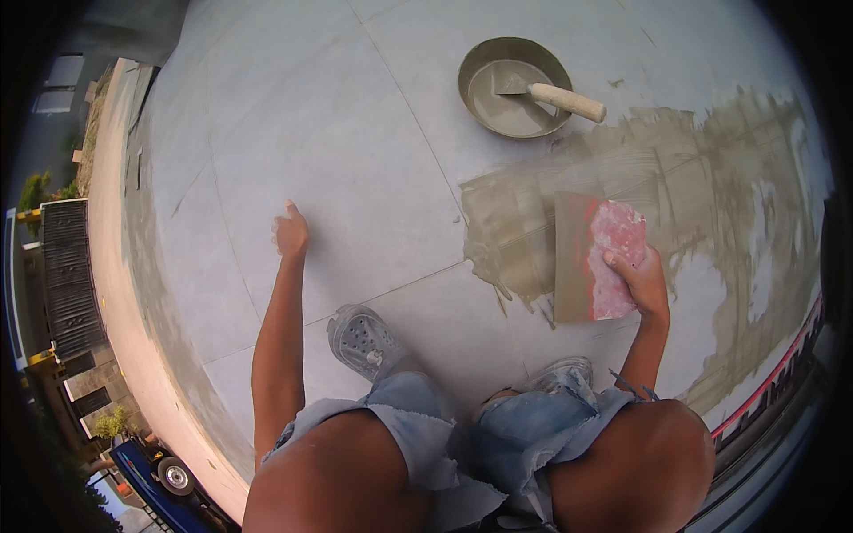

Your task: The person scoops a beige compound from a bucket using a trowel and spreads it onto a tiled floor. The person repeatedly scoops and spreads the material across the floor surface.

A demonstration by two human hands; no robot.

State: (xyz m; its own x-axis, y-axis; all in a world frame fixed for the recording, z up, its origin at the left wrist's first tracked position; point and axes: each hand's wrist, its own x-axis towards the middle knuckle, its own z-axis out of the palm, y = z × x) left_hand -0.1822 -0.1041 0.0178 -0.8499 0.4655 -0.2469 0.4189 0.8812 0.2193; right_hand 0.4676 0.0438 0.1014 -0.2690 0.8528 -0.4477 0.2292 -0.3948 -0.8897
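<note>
In my right hand [646,280] is a flat spreader [619,258], its pinkish-red grip smeared with whitish residue and its wide blade coated in grey-brown paste. My thumb lies over the grip, and the blade rests on or just over a wet coat of paste [511,235]. Out to the left, my left hand [290,233] hangs over the pale grey slabs with its fingers loosely curled in, nothing visible in them. Beyond the right hand stands a round pan [471,99] of the same paste, with a trowel [567,100] leaning across its rim, wooden handle outward.
Pale slabs [329,133] with thin joints spread around me; more paste covers the right side. My shoes [362,342] stand on the slabs between my hands. A red line [773,377] marks the right edge. Past the left edge are a road, a dark gate [73,275] and a blue vehicle [142,471].
</note>
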